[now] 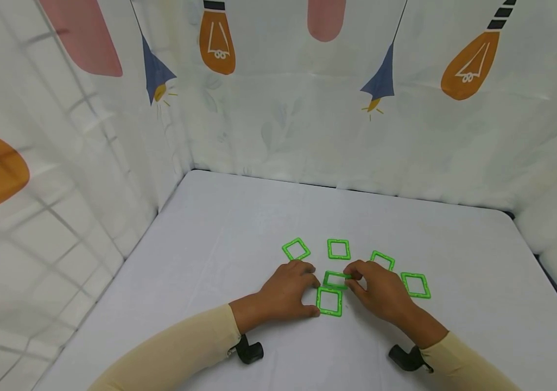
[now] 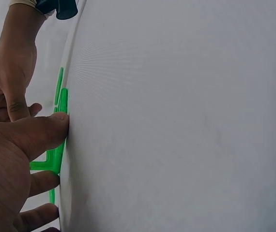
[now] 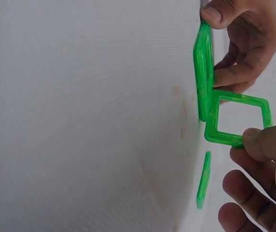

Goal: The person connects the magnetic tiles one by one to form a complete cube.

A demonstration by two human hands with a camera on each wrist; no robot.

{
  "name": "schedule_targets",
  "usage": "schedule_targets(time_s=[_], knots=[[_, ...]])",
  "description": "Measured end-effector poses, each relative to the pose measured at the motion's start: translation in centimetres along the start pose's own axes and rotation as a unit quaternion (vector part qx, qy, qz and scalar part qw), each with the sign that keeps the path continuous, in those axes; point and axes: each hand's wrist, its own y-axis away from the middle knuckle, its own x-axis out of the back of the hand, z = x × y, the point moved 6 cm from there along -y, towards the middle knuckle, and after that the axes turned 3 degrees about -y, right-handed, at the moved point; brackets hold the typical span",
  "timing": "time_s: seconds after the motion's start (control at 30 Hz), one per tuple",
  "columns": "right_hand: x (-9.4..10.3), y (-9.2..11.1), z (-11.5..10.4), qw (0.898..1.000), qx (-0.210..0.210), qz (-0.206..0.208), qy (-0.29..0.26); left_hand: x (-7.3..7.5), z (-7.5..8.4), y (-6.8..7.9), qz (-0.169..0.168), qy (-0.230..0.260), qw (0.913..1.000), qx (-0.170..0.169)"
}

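The work looks to be at an early stage, judging by how the pieces lie: only two of the six green square frames in sight are together. The person's left grip [image 1: 288,290] has thumb and forefinger set about the left side of the near frame [image 1: 329,313], which lies flat on the bench [image 1: 239,217] between the two hands. The right grip [image 1: 376,288] is narrow, pinching the raised frame [image 3: 226,138] at its edge between thumb and forefinger, the other fingers loose. That piece stands up from the bench just beyond the near frame and seems to touch its far edge; whether the two are firmly joined cannot be told.

Four frames remain apart. The turned frame [image 1: 304,245] lies just beyond the left grip, the far frame [image 1: 339,240] beyond the gap between the grips, the partly hidden frame [image 1: 383,253] just beyond the right grip, and the outer frame [image 1: 419,296] to the right of it. None of these four is attached to another.
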Motion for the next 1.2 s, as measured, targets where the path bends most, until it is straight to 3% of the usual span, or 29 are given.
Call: schedule_targets(time_s=[0.4,1.2], knots=[[-0.23,0.01,-0.34,1.0,0.012,-0.005,-0.008,-0.13,-0.07,-0.03,0.015,-0.003,0.9999,-0.004],[-0.41,-0.13,-0.56,1.0,0.013,-0.011,-0.01,-0.25,-0.13,-0.1,0.005,0.002,0.9999,0.013]])
